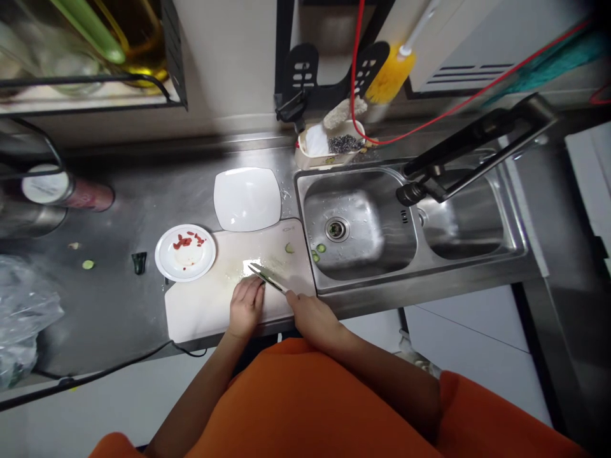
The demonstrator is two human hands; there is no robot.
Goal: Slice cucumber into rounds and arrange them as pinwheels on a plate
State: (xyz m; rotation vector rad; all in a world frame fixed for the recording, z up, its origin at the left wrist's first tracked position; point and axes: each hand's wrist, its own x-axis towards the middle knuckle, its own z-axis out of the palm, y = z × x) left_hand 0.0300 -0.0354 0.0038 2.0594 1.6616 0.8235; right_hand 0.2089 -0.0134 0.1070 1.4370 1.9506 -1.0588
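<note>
My right hand (312, 316) grips the handle of a knife (268, 278), whose blade slants up and left over the white cutting board (198, 313). Beside the blade, my left hand (247, 304) rests on the board with its fingers curled. What lies under those fingers is hidden. A green slice, likely cucumber (289, 248), sits near the board's right edge, and the surface around the blade looks wet. Overlapping the board's left corner is a round white plate (162, 259) with small red pieces on it. A squarish white plate (247, 200) stands just behind the board.
Right of the board is a double steel sink (372, 219) with several green slices (321, 248) in it and a black faucet (458, 152) above. On the left counter lie a dark green stub (139, 263), a pale green slice (88, 264), a canister (90, 194) and plastic bags (28, 312).
</note>
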